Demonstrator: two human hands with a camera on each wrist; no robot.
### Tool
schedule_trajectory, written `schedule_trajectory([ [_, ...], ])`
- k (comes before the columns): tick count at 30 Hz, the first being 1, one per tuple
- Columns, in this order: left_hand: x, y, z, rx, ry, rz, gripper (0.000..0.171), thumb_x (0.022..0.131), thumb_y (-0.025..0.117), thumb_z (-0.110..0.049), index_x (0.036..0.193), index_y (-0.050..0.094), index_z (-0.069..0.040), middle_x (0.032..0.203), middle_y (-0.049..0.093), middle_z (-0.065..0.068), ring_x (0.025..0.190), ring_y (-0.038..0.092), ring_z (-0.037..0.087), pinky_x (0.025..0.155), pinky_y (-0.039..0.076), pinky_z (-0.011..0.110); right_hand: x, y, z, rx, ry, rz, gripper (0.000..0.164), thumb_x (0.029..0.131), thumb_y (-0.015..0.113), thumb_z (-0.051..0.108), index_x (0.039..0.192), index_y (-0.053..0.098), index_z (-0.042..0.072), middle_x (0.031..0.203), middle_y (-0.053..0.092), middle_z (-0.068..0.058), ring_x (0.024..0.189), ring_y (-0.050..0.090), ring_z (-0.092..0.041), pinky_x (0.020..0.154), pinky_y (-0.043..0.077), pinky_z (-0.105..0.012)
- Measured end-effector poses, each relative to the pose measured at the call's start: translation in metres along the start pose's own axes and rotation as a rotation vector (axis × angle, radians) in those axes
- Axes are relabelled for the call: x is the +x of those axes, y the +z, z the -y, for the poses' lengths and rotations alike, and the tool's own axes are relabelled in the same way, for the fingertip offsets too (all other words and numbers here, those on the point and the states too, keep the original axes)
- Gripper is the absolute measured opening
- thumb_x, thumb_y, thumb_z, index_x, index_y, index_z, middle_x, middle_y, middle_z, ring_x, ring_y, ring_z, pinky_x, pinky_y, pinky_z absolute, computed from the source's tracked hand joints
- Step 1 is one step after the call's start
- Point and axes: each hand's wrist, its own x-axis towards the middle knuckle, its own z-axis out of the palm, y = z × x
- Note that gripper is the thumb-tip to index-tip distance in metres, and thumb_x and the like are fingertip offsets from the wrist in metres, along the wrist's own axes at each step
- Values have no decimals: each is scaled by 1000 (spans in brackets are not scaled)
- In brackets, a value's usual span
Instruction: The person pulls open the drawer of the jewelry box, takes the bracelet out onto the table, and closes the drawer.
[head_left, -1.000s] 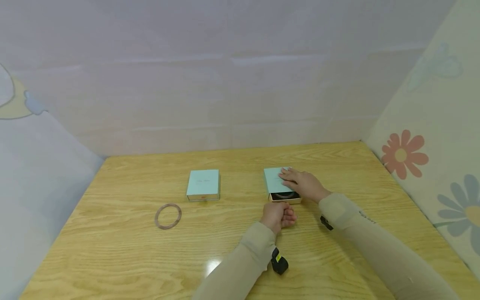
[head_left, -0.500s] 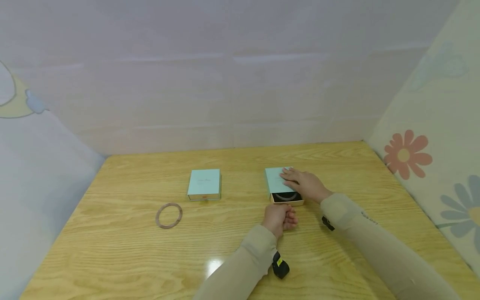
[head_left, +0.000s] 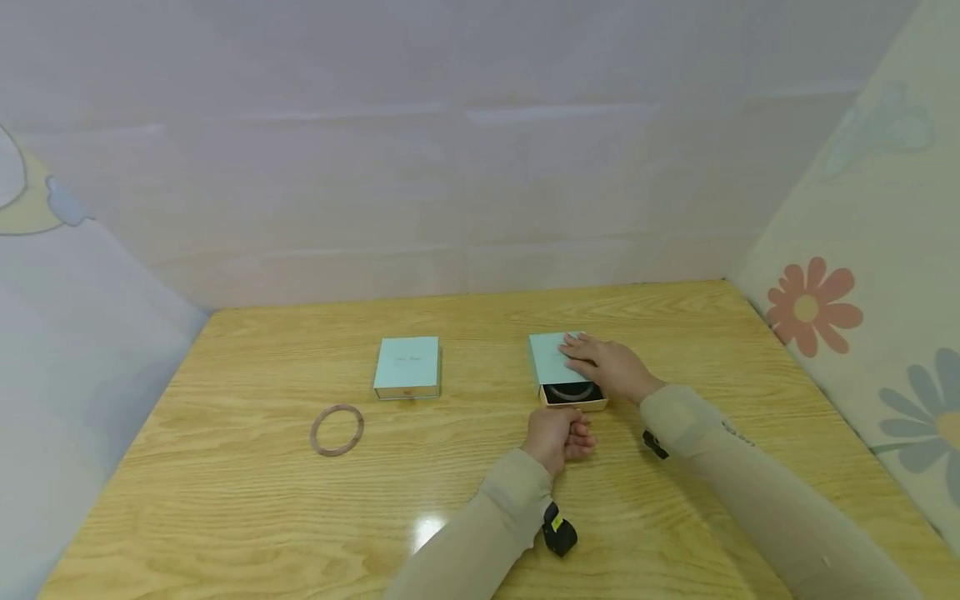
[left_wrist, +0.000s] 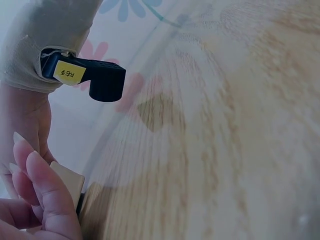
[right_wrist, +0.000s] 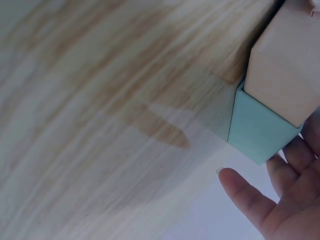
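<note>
Pale-blue box (head_left: pixel 551 360), on the surface (head_left: pixel 262 517) to the right of its closed twin (head_left: pixel 407 362), lies under your right grip (head_left: pixel 611 368), whose fingers rest straight on its top. Your left grip (head_left: pixel 555 435), fingers curled, pinches the front of the box's partly open drawer (head_left: pixel 591 406), where a ring (head_left: pixel 573 397) shows.

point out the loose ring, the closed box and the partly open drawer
Loose ring (head_left: pixel 361 427): head view, right side of its band.
Closed box (head_left: pixel 407 362): head view, middle of its top face.
Partly open drawer (right_wrist: pixel 280 82): right wrist view, its side wall.
</note>
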Motion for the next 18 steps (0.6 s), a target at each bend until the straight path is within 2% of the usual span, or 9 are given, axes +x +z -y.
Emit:
schedule_trajectory([
  [8,-1,0,-1,4,-14,-2,17,94,54,1,98,67,10,52,54,-2,42,56,5,45,51,19,-1,0,0,7,0,6,42,101,53,17,138,50,-1,146,41,-21,136,34,-40,107,31,-57],
  [18,-2,-1,1,12,-14,27,16,93,53,1,94,67,9,52,53,-3,43,55,5,44,48,18,-2,-1,1,13,0,5,42,101,53,17,139,50,-2,146,40,-21,136,33,-41,107,30,-58],
])
